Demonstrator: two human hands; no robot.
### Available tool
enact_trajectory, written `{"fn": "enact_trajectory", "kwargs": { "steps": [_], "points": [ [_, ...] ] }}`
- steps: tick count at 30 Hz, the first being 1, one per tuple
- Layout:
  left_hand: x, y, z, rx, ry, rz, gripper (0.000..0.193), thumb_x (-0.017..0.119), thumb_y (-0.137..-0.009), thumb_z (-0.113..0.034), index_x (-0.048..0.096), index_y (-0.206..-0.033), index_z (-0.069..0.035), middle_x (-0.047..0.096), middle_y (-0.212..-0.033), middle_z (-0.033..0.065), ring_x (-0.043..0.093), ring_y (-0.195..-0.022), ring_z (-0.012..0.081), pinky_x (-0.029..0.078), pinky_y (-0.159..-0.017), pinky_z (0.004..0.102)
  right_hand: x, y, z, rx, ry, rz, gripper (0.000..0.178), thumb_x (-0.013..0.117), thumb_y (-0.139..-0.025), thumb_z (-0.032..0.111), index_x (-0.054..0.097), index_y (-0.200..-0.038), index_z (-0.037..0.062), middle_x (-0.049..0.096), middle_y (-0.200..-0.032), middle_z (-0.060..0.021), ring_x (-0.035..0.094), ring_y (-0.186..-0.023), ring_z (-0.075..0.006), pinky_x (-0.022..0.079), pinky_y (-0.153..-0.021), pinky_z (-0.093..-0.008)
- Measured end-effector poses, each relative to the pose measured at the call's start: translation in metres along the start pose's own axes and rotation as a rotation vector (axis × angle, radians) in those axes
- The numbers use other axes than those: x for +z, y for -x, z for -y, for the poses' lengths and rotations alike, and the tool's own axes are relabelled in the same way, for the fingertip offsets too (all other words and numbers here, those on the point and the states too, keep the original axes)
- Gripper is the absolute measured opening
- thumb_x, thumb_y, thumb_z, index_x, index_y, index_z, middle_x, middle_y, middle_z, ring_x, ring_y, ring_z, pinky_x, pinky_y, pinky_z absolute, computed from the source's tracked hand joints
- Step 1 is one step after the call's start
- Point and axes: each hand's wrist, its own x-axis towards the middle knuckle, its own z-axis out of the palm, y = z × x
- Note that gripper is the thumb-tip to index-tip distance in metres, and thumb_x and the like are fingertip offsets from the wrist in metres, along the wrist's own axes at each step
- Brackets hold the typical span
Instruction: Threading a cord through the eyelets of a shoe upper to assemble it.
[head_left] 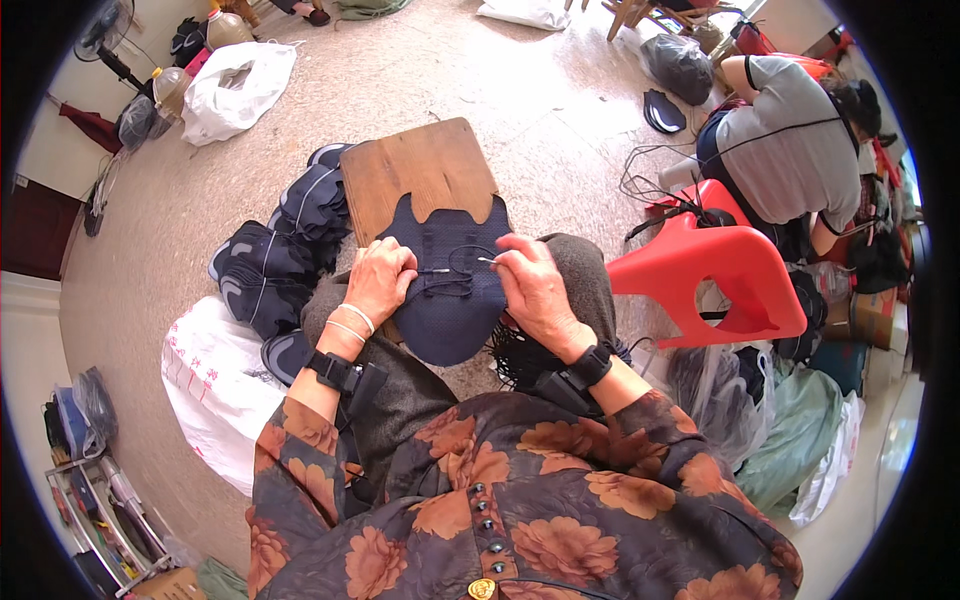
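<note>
A navy mesh shoe upper (445,338) lies flat over my lap and the near end of a wooden board (415,165). A dark shoelace (455,288) runs through the eyelet area at its middle and loops loosely on top. My left hand (380,283) rests at the upper's left edge, fingers pinched on the lace near a pale tip. At the right edge, my right hand (537,290) pinches the lace by its other pale tip, raised slightly off the fabric. A bunch of loose black laces (520,358) hangs below my right hand.
Tied bundles of dark shoe uppers (268,270) lie left of the board, beside a white sack (215,385). A red plastic stool (710,275) stands close on my right. Beyond it, a person in a grey shirt (790,150) bends over. Plastic bags (790,430) crowd the lower right.
</note>
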Motion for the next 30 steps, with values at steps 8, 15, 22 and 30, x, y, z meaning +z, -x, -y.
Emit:
{"fn": "enact_trajectory", "kwargs": {
  "steps": [8, 15, 22, 30],
  "points": [
    [0.011, -0.005, -0.003, 0.048, -0.039, -0.011, 0.009, 0.07, -0.083, -0.014, 0.063, -0.08, -0.009, 0.059, -0.085, 0.007, 0.06, -0.09, 0.0276, 0.041, -0.083, 0.0402, 0.026, 0.014, -0.015, 0.287, -0.327, 0.149, 0.013, 0.056, -0.097, 0.004, 0.065, -0.104, -0.0033, 0.069, -0.092, -0.0119, 0.069, -0.09, -0.0231, 0.053, -0.084, -0.0327],
    [0.007, -0.006, -0.007, -0.059, 0.144, 0.048, 0.011, 0.076, -0.079, -0.018, 0.069, -0.084, -0.01, 0.062, -0.088, 0.007, 0.061, -0.092, 0.0272, 0.042, -0.086, 0.0394, 0.024, 0.016, -0.013, 0.325, -0.386, 0.117, 0.014, 0.055, -0.099, 0.008, 0.064, -0.101, -0.0034, 0.071, -0.093, -0.0127, 0.069, -0.091, -0.0255, 0.054, -0.084, -0.0352],
    [0.014, -0.017, -0.028, -0.095, 0.007, 0.074, 0.011, 0.076, -0.078, -0.018, 0.069, -0.082, -0.01, 0.061, -0.089, 0.007, 0.061, -0.098, 0.0275, 0.041, -0.088, 0.0416, -0.001, 0.005, -0.009, 0.555, -0.943, -0.062, 0.019, 0.048, -0.106, 0.014, 0.062, -0.103, 0.0012, 0.066, -0.085, -0.0045, 0.062, -0.071, -0.0096, 0.05, -0.067, -0.0233],
    [0.026, -0.021, -0.028, 0.284, -0.313, 0.046, 0.009, 0.065, -0.083, -0.011, 0.059, -0.089, -0.009, 0.055, -0.094, 0.0082, 0.056, -0.096, 0.0271, 0.04, -0.086, 0.04, 0.029, 0.0, -0.018, 0.391, -0.565, -0.008, 0.014, 0.052, -0.102, 0.008, 0.061, -0.102, -0.0016, 0.068, -0.085, -0.009, 0.067, -0.076, -0.0159, 0.055, -0.072, -0.0298]
  ]
}}
